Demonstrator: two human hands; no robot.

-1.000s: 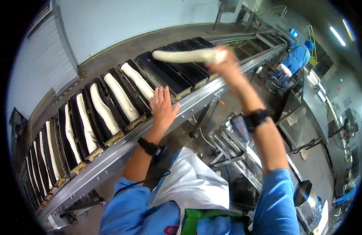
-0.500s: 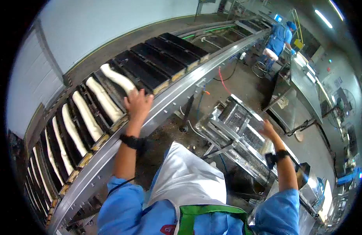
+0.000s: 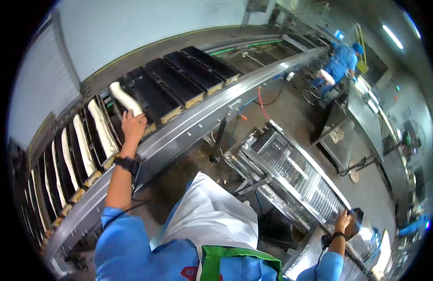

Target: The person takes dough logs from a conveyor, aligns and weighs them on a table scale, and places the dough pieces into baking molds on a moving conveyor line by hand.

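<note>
While the left hand [image 3: 133,126] lay over the near side of the long, silver steel conveyor [image 3: 193,127], its fingers were loosely spread and slightly bent, touching the near end of a pale, smooth dough strip [image 3: 124,99] without closing around it; that strip lay lengthwise in a black metal tin on the conveyor, its far part curving toward the tin's side. More pale dough strips [image 3: 102,129] sat in tins along the conveyor to the left, and a group of long black tins [image 3: 153,95] stood on it to the right.

Apart from the conveyor, on its near side, the right hand [image 3: 342,221] was at the lower end of a sloping metal mesh belt [image 3: 291,161]; its fingers looked partly bent, but whether they had hold of anything could not be told. Beyond that belt, a blue-clad co-worker [image 3: 339,63] leaned by a steel table [image 3: 366,117] near the conveyor's far end.

The strip looked soft; a hard push from the fingertips could have dented or bunched its near end, and uneven pressure could have left it crooked; fingers between neighbouring tins could have been pinched had the tins shifted.
</note>
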